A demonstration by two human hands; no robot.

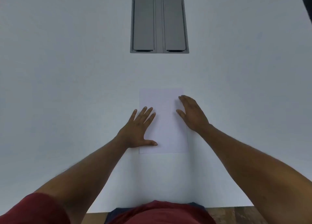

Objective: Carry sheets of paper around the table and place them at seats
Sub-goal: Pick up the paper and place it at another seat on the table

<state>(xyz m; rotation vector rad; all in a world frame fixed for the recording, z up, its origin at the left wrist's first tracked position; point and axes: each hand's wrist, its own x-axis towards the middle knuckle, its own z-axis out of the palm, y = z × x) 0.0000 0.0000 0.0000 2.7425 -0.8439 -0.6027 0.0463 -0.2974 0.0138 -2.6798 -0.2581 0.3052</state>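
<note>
A white sheet of paper (166, 120) lies flat on the white table (67, 71), straight in front of me and a little back from the near edge. My left hand (139, 130) rests palm down on the sheet's left edge, fingers spread and thumb pointing across the paper. My right hand (192, 113) lies flat on the sheet's right edge, fingers together and stretched forward. Neither hand grips the paper; both just lie on it. Whether it is one sheet or several stacked is impossible to tell.
A grey cable hatch (159, 24) with two closed flaps is set into the table beyond the paper. The table's near edge (219, 207) runs just in front of my body, with wooden floor (236, 215) below it.
</note>
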